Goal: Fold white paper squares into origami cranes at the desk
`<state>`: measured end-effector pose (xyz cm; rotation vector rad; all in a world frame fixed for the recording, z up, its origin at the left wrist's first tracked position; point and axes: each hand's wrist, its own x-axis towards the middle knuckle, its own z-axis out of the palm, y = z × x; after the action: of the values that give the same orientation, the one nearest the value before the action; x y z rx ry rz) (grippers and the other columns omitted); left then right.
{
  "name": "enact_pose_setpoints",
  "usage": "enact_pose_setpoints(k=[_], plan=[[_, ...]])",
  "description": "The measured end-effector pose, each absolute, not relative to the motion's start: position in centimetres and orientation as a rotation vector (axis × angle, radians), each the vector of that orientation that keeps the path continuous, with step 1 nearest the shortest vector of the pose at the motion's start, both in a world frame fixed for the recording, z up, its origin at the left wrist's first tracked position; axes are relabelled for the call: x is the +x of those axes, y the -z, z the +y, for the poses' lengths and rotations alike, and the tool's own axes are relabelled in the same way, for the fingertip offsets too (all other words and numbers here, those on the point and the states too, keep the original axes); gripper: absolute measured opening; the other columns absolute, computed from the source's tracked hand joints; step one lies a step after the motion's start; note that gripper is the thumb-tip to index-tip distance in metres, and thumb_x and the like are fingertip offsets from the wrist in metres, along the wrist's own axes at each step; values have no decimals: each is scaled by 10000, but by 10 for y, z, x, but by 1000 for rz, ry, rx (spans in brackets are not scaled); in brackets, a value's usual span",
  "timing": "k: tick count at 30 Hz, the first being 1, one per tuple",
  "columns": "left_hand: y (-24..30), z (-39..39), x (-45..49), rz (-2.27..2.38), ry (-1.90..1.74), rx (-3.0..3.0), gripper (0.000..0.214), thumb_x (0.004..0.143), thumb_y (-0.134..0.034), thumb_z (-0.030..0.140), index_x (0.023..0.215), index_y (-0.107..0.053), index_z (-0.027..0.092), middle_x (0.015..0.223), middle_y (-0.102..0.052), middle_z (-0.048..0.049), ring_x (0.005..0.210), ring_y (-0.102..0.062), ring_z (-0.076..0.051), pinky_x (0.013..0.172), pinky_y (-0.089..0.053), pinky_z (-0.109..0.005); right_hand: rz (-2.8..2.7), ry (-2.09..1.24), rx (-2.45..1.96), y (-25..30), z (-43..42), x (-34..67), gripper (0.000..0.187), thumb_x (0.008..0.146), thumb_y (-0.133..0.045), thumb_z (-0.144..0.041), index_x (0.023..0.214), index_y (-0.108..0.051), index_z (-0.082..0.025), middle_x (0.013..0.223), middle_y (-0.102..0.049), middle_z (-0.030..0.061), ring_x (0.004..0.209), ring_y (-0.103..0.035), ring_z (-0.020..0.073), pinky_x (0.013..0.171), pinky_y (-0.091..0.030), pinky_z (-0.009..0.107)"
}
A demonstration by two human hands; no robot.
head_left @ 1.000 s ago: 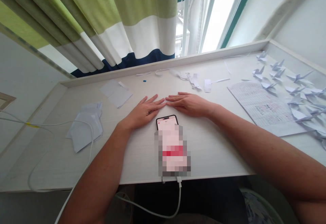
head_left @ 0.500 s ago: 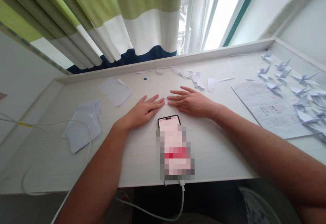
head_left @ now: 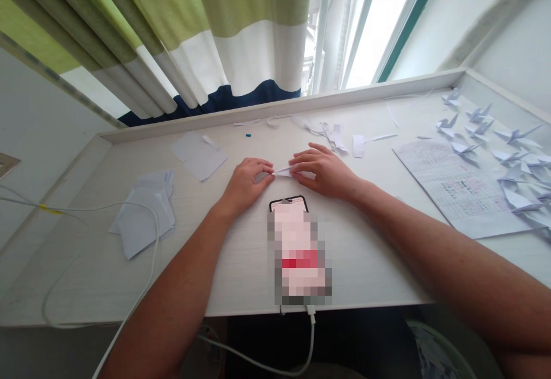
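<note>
Between my two hands, just beyond the phone, is a small piece of folded white paper (head_left: 283, 171), narrow and pointed where it shows. My left hand (head_left: 248, 181) has its thumb and fingertips closed on the paper's left end. My right hand (head_left: 323, 171) pinches the right end between thumb and fingers, which cover much of it. A phone (head_left: 297, 235) with a blurred-out screen lies on the white desk (head_left: 365, 264) nearer to me, plugged into a white cable (head_left: 310, 333).
Folded paper cranes (head_left: 514, 158) crowd the right side, beside and on a written notebook (head_left: 439, 178). Paper scraps (head_left: 338, 138) lie at the back. Stacked paper sheets (head_left: 148, 218) and loose squares (head_left: 200, 158) are on the left, with a white cable (head_left: 152, 252) crossing there.
Both hands have gone from lying flat with fingers stretched to gripping the paper's ends with bent fingers. More of the folded paper shows between them.
</note>
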<state>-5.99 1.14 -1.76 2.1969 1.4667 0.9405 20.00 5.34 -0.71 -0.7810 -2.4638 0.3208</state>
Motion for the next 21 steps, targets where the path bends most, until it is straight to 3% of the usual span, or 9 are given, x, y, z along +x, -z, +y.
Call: enact_pose_setpoints(k=[3, 8, 14, 18, 21], plan=[[16, 11, -57, 1478, -943, 2172, 93, 924, -737, 268, 974, -802, 223, 1175, -808, -92, 1173, -689, -286, 1107, -518, -516, -2467, -389, -780, 11, 57, 198, 185, 1007, -640, -282, 968, -820, -259, 1234, -822, 60, 1255, -724, 286, 1246, -396, 607], [13, 9, -55, 1457, -927, 2115, 106, 880, -744, 249, 968, -800, 233, 1165, -810, -82, 1186, -687, -286, 1122, -505, -497, -2424, -469, -849, 13, 58, 194, 218, 983, -657, -293, 1160, -775, -245, 1310, -787, 90, 1356, -669, 308, 1261, -376, 622], [9, 6, -51, 1483, -956, 1928, 173, 896, -739, 403, 919, -796, 242, 1102, -807, -83, 1180, -692, -289, 1115, -516, -467, -2449, -474, -907, 11, 58, 194, 124, 986, -663, -292, 1086, -703, -231, 1162, -816, 78, 1084, -769, 274, 1291, -339, 598], [10, 6, -50, 1520, -992, 1846, 228, 913, -707, 439, 918, -790, 227, 1097, -807, -90, 1126, -712, -278, 1078, -526, -447, -2334, -543, -934, 7, 54, 193, 241, 917, -762, -293, 1123, -654, -232, 1161, -808, 91, 1088, -761, 293, 1211, -436, 574], [8, 4, -48, 1475, -1028, 1830, 268, 920, -695, 472, 934, -779, 218, 1059, -811, -83, 1050, -729, -269, 1005, -544, -424, -2144, -729, -963, 1, 48, 190, 322, 958, -734, -433, 1197, -679, -225, 1194, -805, 115, 1115, -752, 295, 1029, -558, 486]])
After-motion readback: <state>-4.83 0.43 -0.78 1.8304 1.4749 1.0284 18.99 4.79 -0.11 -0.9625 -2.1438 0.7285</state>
